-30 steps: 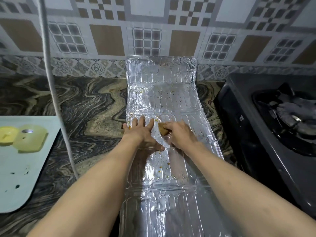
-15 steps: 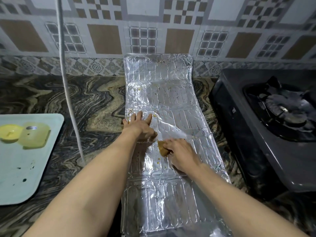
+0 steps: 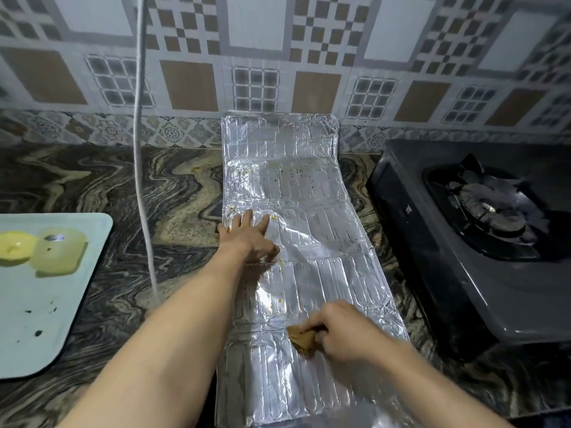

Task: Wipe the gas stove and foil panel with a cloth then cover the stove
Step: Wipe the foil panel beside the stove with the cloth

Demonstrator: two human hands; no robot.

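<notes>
A silver foil panel (image 3: 312, 230) lies flat along the marbled counter, its far end bent up against the tiled wall. Brown and yellow specks dot its far section. My left hand (image 3: 247, 239) presses flat on the panel's left edge, fingers spread. My right hand (image 3: 343, 332) is closed on a small brownish cloth (image 3: 301, 336) that rests on the foil nearer to me. The black gas stove (image 3: 482, 251) stands to the right of the panel, its burner uncovered.
A pale tray (image 3: 46, 319) with two yellow pieces sits on the counter at the left. A white cord (image 3: 142, 180) hangs down from above to the counter, left of the panel. Patterned wall tiles close off the back.
My right hand has dragged the cloth down the foil toward me, away from my left hand. My left hand has stayed pressed on the panel's left edge.
</notes>
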